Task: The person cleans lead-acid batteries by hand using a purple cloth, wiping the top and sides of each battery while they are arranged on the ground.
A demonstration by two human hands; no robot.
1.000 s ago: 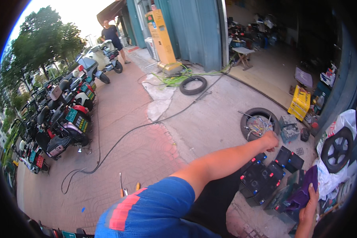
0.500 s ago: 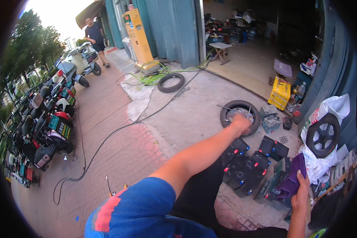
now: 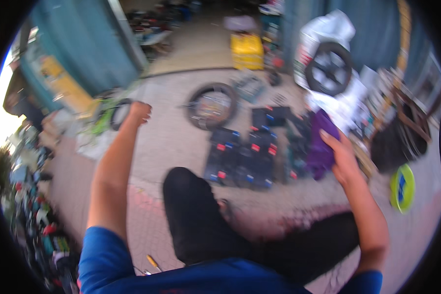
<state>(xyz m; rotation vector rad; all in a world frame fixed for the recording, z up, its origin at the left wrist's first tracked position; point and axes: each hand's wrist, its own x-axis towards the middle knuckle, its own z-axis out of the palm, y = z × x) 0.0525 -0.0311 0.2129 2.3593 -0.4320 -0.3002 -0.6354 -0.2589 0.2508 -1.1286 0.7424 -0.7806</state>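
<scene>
My right hand grips a purple cloth, thumb on top, and the cloth hangs beside the dark batteries. Out at the left, my left hand is raised with its fingers curled closed; blur hides whatever may be in it. It appears in front of a black tire on the ground. Between my hands a wheel with a tire lies flat, with thin metal tools across its middle. Closer to me stand several black batteries with red and blue terminals.
A spoked wheel leans on white plastic bags. By the doorway sits a yellow crate. A green basin is at the right, a yellow-handled tool near my left side. Parked scooters line the left.
The view has swung right. My left hand has drawn back from the wheel and now sits off to its left. My right hand still holds the purple cloth.
</scene>
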